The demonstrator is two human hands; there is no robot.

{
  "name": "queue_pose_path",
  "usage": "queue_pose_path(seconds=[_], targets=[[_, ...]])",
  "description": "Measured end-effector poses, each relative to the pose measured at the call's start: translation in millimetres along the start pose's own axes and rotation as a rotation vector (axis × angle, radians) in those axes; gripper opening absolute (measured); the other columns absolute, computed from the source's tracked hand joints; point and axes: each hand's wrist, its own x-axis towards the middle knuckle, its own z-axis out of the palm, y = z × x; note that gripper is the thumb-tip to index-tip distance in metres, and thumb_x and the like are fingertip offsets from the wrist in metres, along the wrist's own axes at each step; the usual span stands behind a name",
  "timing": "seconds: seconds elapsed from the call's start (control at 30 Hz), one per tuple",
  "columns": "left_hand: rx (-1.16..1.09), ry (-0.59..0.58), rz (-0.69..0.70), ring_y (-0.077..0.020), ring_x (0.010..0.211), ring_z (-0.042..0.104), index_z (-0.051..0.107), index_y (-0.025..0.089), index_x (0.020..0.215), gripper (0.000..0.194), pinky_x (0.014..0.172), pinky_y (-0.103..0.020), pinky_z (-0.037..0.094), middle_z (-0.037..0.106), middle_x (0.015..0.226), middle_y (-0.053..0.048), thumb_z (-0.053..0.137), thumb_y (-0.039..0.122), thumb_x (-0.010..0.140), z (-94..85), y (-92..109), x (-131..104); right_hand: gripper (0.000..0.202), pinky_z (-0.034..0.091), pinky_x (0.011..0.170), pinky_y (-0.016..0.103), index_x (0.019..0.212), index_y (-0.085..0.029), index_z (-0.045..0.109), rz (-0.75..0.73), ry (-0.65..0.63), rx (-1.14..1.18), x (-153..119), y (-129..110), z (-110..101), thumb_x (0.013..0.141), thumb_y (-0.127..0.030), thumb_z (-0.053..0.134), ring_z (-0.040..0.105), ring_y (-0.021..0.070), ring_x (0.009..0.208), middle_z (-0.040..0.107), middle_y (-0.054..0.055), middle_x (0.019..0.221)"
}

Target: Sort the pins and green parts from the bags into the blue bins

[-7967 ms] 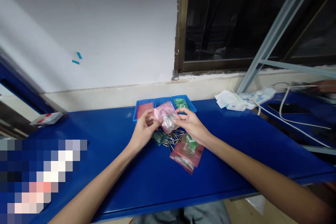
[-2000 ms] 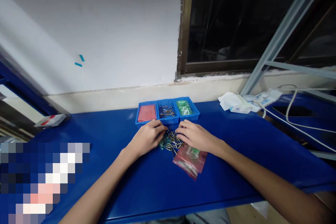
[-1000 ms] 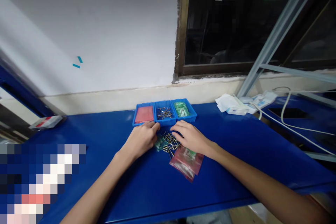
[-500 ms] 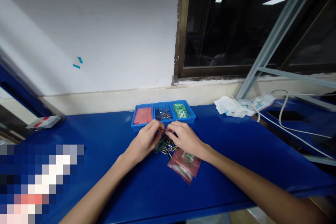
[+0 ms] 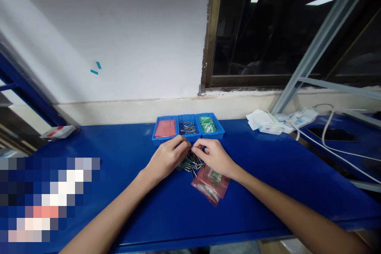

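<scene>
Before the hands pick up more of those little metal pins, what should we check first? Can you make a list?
1. Pins in a loose pile on the table, within reach: ok.
2. Left hand and right hand both at the pile: ok.
3. Fingers pinching a pin: cannot tell, too small to see.
4. Middle tray with pins in it, room left: ok.
5. Pink bags lie beside the pile, partly under the right hand: ok.
6. Some pins may hide under the hands: cannot tell.
</scene>
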Motion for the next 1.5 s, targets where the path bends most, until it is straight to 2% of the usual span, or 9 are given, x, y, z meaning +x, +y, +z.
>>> queue_pose_path(seconds=[0.17, 0.37, 0.53, 0.73, 0.87, 1.0, 1.17, 1.3, 1.5], targets=[[-0.095, 0.017, -0.048, -0.0149, 0.084, 0.063, 0.059, 0.016, 0.107, 0.015, 0.075, -0.029, 0.056, 0.064, 0.096, -0.007, 0.045, 0.018, 0.1, -0.1, 3.2, 1.8, 0.02, 0.044, 0.063, 0.024, 0.088, -0.018, 0.065, 0.007, 0.025, 0.075, -1.5, 8.0, 2.5, 0.096, -0.032, 0.053, 0.059, 0.0145, 0.074, 0.066, 0.001, 0.081], [-0.293, 0.159, -0.11, -0.0149, 0.095, 0.067, 0.057, 0.019, 0.123, 0.025, 0.085, -0.029, 0.056, 0.069, 0.108, -0.007, 0.05, 0.019, 0.099, 0.7, 8.1, 5.3, 0.016, 0.05, 0.068, 0.027, 0.103, -0.019, 0.065, 0.039, 0.068, 0.107, -1.6, 14.7, 8.7, 0.093, -0.028, 0.056, 0.064, 0.0181, 0.086, 0.069, 0.005, 0.095], [-0.355, 0.163, -0.155, -0.0152, 0.085, 0.069, 0.066, 0.016, 0.104, 0.015, 0.078, -0.027, 0.056, 0.073, 0.096, -0.006, 0.053, 0.02, 0.098, 4.6, 10.3, 7.3, 0.014, 0.049, 0.067, 0.026, 0.094, -0.019, 0.067, 0.072, 0.072, 0.126, -0.4, 13.8, 9.9, 0.092, -0.028, 0.057, 0.063, 0.0175, 0.081, 0.069, 0.003, 0.087], [-0.298, 0.098, -0.106, -0.0164, 0.093, 0.069, 0.064, 0.017, 0.115, 0.022, 0.082, -0.028, 0.057, 0.071, 0.105, -0.008, 0.047, 0.019, 0.101, 6.4, 7.3, 6.8, 0.018, 0.045, 0.061, 0.024, 0.085, -0.018, 0.064, 0.082, 0.108, 0.102, 1.1, 14.4, 9.0, 0.092, -0.031, 0.055, 0.057, 0.0153, 0.071, 0.063, 0.001, 0.077], [-0.13, 0.058, -0.099, -0.0165, 0.078, 0.067, 0.063, 0.015, 0.114, 0.022, 0.071, -0.029, 0.056, 0.069, 0.092, -0.007, 0.046, 0.022, 0.101, 7.6, 3.1, 4.7, 0.021, 0.043, 0.06, 0.024, 0.083, -0.018, 0.062, 0.087, 0.112, 0.098, -0.4, 9.2, 8.6, 0.094, -0.033, 0.053, 0.055, 0.0147, 0.068, 0.061, 0.0, 0.074], [-0.151, 0.081, -0.174, -0.016, 0.076, 0.064, 0.066, 0.016, 0.105, 0.019, 0.07, -0.029, 0.053, 0.068, 0.089, -0.006, 0.05, 0.024, 0.099, 4.3, 3.5, 7.5, 0.023, 0.046, 0.066, 0.026, 0.082, -0.019, 0.061, 0.084, 0.137, 0.116, 1.3, 8.2, 5.8, 0.096, -0.033, 0.049, 0.06, 0.0157, 0.072, 0.064, 0.001, 0.076], [-0.536, 0.154, -0.416, -0.0143, 0.076, 0.066, 0.071, 0.018, 0.097, 0.012, 0.071, -0.025, 0.052, 0.072, 0.086, -0.003, 0.062, 0.022, 0.091, 1.3, 9.6, 14.8, 0.016, 0.051, 0.073, 0.029, 0.102, -0.021, 0.064, 0.114, 0.12, 0.178, 4.2, 14.0, 4.8, 0.091, -0.03, 0.057, 0.065, 0.0186, 0.088, 0.07, 0.005, 0.095], [-0.794, 0.132, -0.545, -0.0162, 0.078, 0.068, 0.073, 0.017, 0.099, 0.017, 0.07, -0.026, 0.053, 0.074, 0.087, -0.005, 0.065, 0.028, 0.088, 4.0, 10.1, 16.7, 0.011, 0.051, 0.071, 0.028, 0.098, -0.021, 0.063, 0.092, 0.122, 0.139, 2.9, 13.0, 5.4, 0.091, -0.027, 0.058, 0.065, 0.018, 0.087, 0.069, 0.003, 0.093], [-0.671, 0.164, -0.521, -0.0173, 0.083, 0.069, 0.068, 0.018, 0.112, 0.026, 0.072, -0.028, 0.054, 0.074, 0.096, -0.006, 0.064, 0.03, 0.09, 4.8, 9.6, 14.7, 0.011, 0.046, 0.078, 0.031, 0.086, -0.021, 0.06, -0.091, 0.129, -0.147, 11.9, 12.0, -0.9, 0.094, -0.019, 0.053, 0.06, 0.0174, 0.081, 0.065, 0.002, 0.083]])
